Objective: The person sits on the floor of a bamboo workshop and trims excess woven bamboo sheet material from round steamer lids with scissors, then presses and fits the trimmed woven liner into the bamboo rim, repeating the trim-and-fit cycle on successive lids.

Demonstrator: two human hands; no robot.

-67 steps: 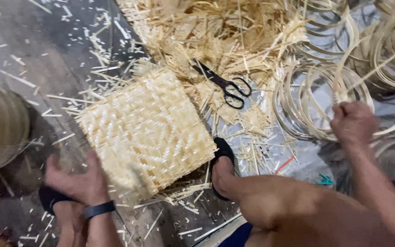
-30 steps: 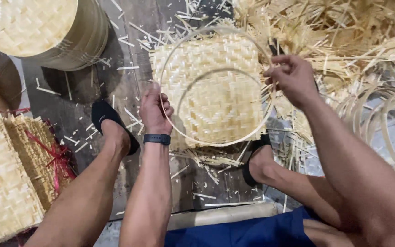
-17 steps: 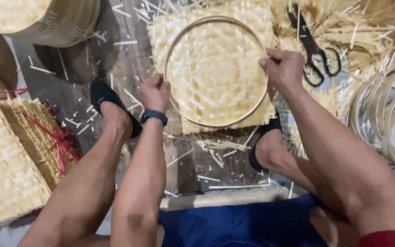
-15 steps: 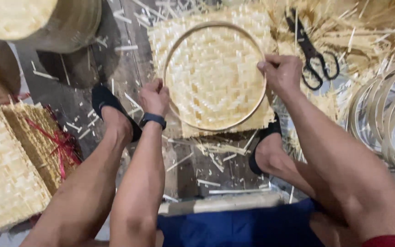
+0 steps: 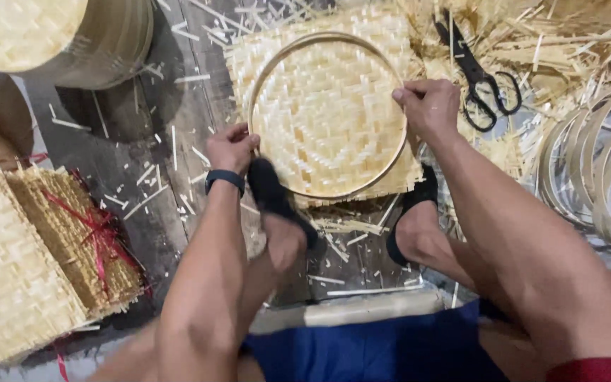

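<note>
A square woven bamboo mat (image 5: pixel 319 113) lies on the dark plank floor. A thin round bamboo hoop (image 5: pixel 383 170) rests on top of it. My left hand (image 5: pixel 231 147) grips the hoop's left side, with a dark band on the wrist. My right hand (image 5: pixel 427 106) grips the hoop's right side and presses it onto the mat. My left foot in a black slipper (image 5: pixel 273 201) sits at the mat's near left edge, under the hoop's rim. My right foot in a black slipper (image 5: pixel 411 216) rests at the mat's near right corner.
Black scissors (image 5: pixel 481 71) lie on bamboo shavings at the top right. Several loose bamboo hoops (image 5: pixel 595 170) are piled at the right. A stack of woven mats tied with red string (image 5: pixel 43 255) sits at the left. Finished round baskets (image 5: pixel 58 35) stand top left. Splinters litter the floor.
My right hand has brought a hoop from the pile and both hands have set it on the mat. My left foot has slid right, up to the mat's near left edge.
</note>
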